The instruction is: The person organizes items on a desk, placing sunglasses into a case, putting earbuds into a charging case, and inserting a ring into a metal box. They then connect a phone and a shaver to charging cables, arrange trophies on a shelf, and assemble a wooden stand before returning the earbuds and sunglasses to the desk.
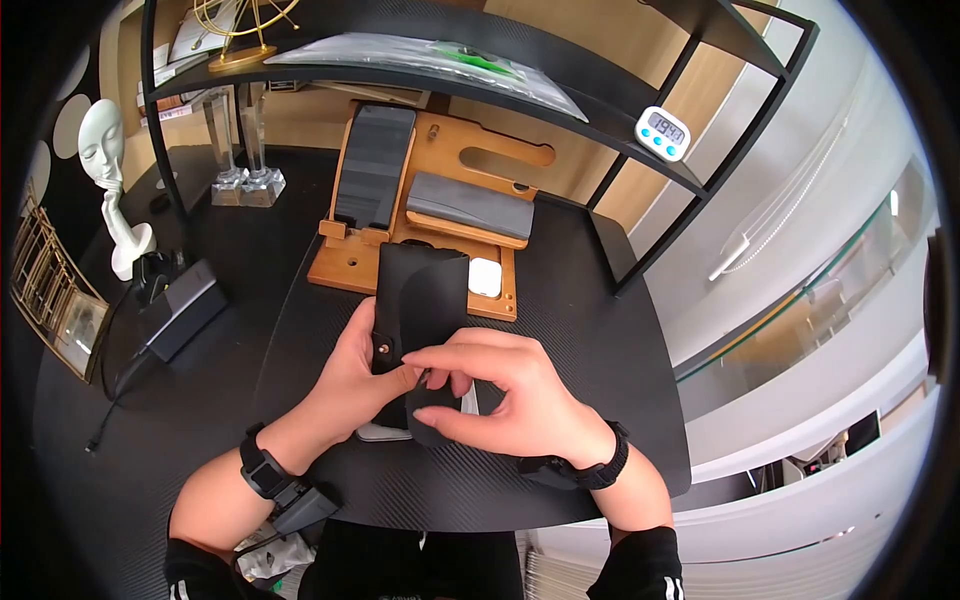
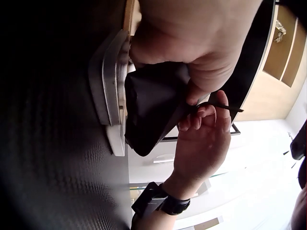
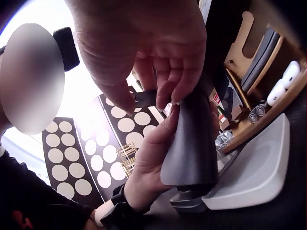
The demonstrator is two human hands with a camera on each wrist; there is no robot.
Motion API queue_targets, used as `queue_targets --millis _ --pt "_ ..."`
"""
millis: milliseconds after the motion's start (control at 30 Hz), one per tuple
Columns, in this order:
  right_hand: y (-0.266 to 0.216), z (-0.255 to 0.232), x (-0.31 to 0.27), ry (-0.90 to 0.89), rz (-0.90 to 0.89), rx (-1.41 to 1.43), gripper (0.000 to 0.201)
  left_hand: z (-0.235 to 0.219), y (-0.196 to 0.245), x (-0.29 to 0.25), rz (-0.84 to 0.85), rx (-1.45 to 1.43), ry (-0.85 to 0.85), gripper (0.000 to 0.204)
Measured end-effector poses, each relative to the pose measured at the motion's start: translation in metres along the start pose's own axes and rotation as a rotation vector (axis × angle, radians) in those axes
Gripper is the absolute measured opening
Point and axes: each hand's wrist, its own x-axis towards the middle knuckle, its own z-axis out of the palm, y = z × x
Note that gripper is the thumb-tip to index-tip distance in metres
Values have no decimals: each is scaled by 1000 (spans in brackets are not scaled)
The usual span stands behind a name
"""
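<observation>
As left grip (image 1: 358, 375) clasps, pouch (image 1: 432, 295) juts forward.

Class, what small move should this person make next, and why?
Probably the right hand should ease the dark strap it pinches toward the metal stud: the stud sits uncovered, and the left hand grips the black case beside it.

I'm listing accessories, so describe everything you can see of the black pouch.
The black pouch, smooth and leather-like, has a metallic-looking snap at its left edge. It is held over the desk, before the wooden stand. The left hand grips it; the right hand pinches a dark strip beside it, whose attachment is unclear.
</observation>
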Motion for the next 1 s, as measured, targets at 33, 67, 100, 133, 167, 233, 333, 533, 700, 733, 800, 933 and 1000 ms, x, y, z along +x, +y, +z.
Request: queue_targets --millis 33,67,100,133,167,233,333,533,700,733,800,933,1000 --pt "1 0 -1 -3 0 -1 33 1 -1 0 -2 -22 -7 60" --pt "2 -1 -1 1 18 -71 32 1 -2 1 -4 -43 -14 59" --pt "4 -1 -1 5 38 -142 31 1 -3 1 -3 -44 -13 59" --pt "5 0 -1 53 5 -171 26 2 -5 1 76 27 -23 59" --pt "10 1 -1 52 6 -173 26 2 -6 1 155 98 -32 59" --pt "21 4 -3 132 -109 -247 20 3 -4 0 169 123 -46 59" --pt "24 7 -3 223 -121 -268 13 4 -6 -1 181 119 -71 58" --pt "17 7 -3 218 59 -271 7 4 -9 -2 125 66 -99 58" --pt "15 5 -4 167 158 -230 6 5 -9 -2 113 41 -110 59" --pt "16 6 -4 160 146 -211 5 4 -9 -2 124 62 -118 59" --pt "15 8 -5 157 138 -225 5 3 -10 -2 134 85 -126 58" --pt "12 11 -6 140 170 -291 6 3 -12 -2 146 146 -141 59" --pt "10 11 -5 138 170 -305 6 3 -12 -2 142 164 -149 60"
